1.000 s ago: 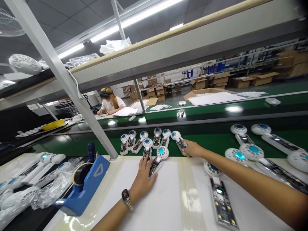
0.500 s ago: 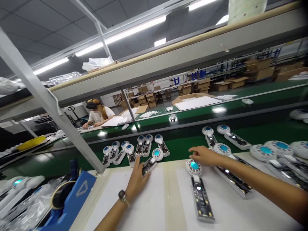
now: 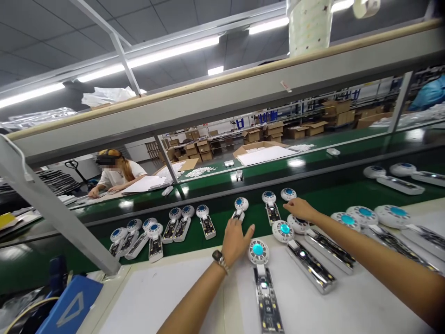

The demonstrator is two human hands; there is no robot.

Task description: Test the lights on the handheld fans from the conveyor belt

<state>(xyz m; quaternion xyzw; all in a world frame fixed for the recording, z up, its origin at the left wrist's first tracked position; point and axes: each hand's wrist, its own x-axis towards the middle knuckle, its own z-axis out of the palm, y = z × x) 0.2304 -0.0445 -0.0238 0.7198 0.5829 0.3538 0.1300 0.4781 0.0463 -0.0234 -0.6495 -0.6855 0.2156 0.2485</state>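
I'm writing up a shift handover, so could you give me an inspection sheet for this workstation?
Surface: pale worktop with white sheeting; green belt behind it.
Job's things: round-headed white devices with exposed circuitry, in loose groups on belt and worktop; the nearest device has a bright turquoise centre.
Clutter: blue tape dispenser at the near left corner; plastic bags on the overhead shelf.
Hands: left hand at a device on the belt, thumb spread; right hand beside another, contact unclear.
Cables: thin white cord on the left post; no others seen.
Surroundings: a seated person across the belt; cardboard boxes beyond.
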